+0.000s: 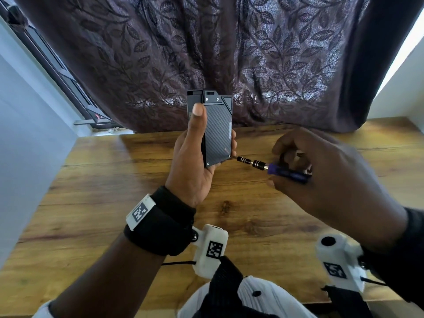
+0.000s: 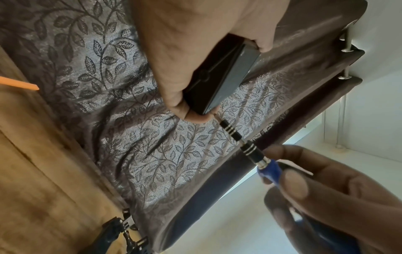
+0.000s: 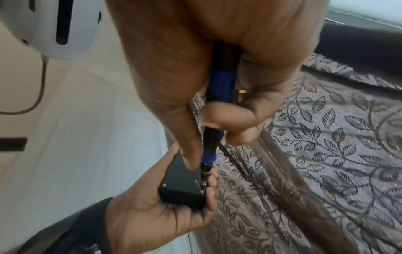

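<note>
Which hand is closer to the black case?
Left. The left hand grips the black case; the right hand sits apart to its right, holding the screwdriver aimed at its lower corner.

screwdriver (image 1: 275,170) handle end inside right hand (image 1: 332,180), device (image 1: 218,131) back behind left hand (image 1: 190,171)

The right hand (image 3: 206,43) grips a blue-and-black screwdriver (image 3: 220,86), thumb and fingers curled round the handle, with the shaft pointing away past the fingertips. Its tip sits at a corner screw (image 3: 201,191) of a black casing (image 3: 180,194), which the left hand (image 3: 152,216) holds just beyond the right hand's thumb. A leaf-patterned curtain (image 3: 326,146) hangs on the finger side of the right hand.
</note>
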Demonstrator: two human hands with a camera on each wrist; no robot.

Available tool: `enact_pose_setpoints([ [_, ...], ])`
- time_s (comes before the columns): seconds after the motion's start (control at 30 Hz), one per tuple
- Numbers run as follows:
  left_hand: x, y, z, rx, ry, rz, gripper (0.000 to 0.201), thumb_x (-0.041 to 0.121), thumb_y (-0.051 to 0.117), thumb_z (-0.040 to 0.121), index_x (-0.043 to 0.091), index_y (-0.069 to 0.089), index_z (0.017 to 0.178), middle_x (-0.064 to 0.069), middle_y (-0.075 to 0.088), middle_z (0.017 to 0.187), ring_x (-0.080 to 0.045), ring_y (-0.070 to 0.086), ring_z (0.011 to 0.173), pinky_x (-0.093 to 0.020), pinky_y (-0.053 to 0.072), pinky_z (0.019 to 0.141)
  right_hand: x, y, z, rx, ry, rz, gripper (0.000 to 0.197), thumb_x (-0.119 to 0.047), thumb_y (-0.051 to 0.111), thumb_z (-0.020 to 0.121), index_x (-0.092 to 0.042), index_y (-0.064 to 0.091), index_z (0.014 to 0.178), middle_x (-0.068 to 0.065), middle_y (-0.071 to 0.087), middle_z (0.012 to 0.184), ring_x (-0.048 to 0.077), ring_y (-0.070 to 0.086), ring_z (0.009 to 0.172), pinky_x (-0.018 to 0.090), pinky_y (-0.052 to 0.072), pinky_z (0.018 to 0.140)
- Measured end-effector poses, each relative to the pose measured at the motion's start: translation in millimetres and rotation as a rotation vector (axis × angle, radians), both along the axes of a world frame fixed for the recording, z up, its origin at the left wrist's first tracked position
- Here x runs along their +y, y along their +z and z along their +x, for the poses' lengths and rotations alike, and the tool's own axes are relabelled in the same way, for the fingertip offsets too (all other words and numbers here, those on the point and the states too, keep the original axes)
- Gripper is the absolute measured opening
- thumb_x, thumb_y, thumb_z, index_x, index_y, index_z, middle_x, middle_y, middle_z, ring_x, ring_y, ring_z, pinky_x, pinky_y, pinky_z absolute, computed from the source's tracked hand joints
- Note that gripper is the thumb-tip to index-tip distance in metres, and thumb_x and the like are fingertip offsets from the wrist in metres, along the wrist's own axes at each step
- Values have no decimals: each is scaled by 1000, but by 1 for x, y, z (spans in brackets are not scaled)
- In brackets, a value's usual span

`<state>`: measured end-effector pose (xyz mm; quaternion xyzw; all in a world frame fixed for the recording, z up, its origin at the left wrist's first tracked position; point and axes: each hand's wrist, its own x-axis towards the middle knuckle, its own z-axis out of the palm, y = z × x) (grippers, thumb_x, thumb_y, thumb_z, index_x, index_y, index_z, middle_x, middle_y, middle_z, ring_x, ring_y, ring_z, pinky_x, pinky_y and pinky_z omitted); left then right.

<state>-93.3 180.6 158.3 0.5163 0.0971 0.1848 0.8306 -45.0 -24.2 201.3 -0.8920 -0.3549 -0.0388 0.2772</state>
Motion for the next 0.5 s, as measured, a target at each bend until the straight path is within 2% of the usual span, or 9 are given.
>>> enact_pose_setpoints([
  [0.1, -4, -3, 0, 13, 0, -21, 48, 55, 45, 98, 16, 65, 117, -11, 67, 99, -24, 64, 87, -39, 56, 79, -3, -2, -2, -98, 43, -12, 18, -35, 78, 76, -31, 67, 90, -14, 60, 80, 8, 56, 65, 29, 49, 56],
  [0.17, -5, -6, -2, 25, -6, -21, 49, 55, 46, 97, 15, 65, 118, -11, 67, 97, -24, 64, 85, -39, 56, 77, -2, -7, 0, -108, -12, 19, 7, -35, 74, 83, -29, 70, 80, -15, 54, 61, 4, 51, 54, 21, 44, 53],
  [0.23, -6, -9, -3, 38, -13, -24, 55, 56, 46, 96, 12, 62, 124, -14, 66, 99, -25, 64, 85, -38, 56, 76, -1, -12, 5, -94, -81, 8, 18, -34, 69, 90, -27, 68, 73, -16, 48, 49, 3, 50, 46, 23, 44, 49],
  [0.27, -5, -10, -3, 42, -16, -23, 58, 56, 46, 96, 10, 60, 129, -15, 65, 101, -26, 64, 86, -38, 57, 76, 0, -12, 8, -57, -91, -10, 22, -39, 66, 91, -29, 67, 72, -16, 51, 48, 4, 53, 45, 26, 46, 49],
  [0.3, -5, -11, -4, 44, -17, -22, 62, 56, 47, 96, 8, 58, 133, -16, 65, 103, -27, 64, 87, -38, 57, 76, 0, -9, 10, -3, -83, -20, 23, -47, 65, 89, -32, 65, 71, -17, 55, 51, 4, 57, 48, 22, 46, 49],
  [0.37, -5, -15, -4, 48, -14, -35, 68, 57, 49, 96, 5, 54, 139, -19, 64, 107, -28, 64, 89, -39, 57, 77, -1, -4, 10, 99, -29, -66, 22, -62, 66, 76, -40, 64, 77, -26, 59, 61, -12, 59, 68, 10, 44, 57],
  [0.43, -5, -17, -3, 47, -8, -51, 71, 58, 49, 95, 4, 52, 141, -22, 61, 110, -29, 64, 90, -40, 57, 78, -2, -3, 10, 126, 55, -183, 25, -60, 69, 73, -42, 67, 91, -31, 60, 72, -19, 55, 76, 5, 39, 59],
  [0.5, -3, -19, -2, 52, 1, -74, 70, 60, 48, 95, 6, 53, 140, -22, 62, 111, -29, 65, 90, -41, 58, 79, -4, -7, 11, 162, 106, -222, 26, -48, 72, 79, -41, 71, 105, -28, 66, 82, -16, 57, 76, 5, 39, 61],
])
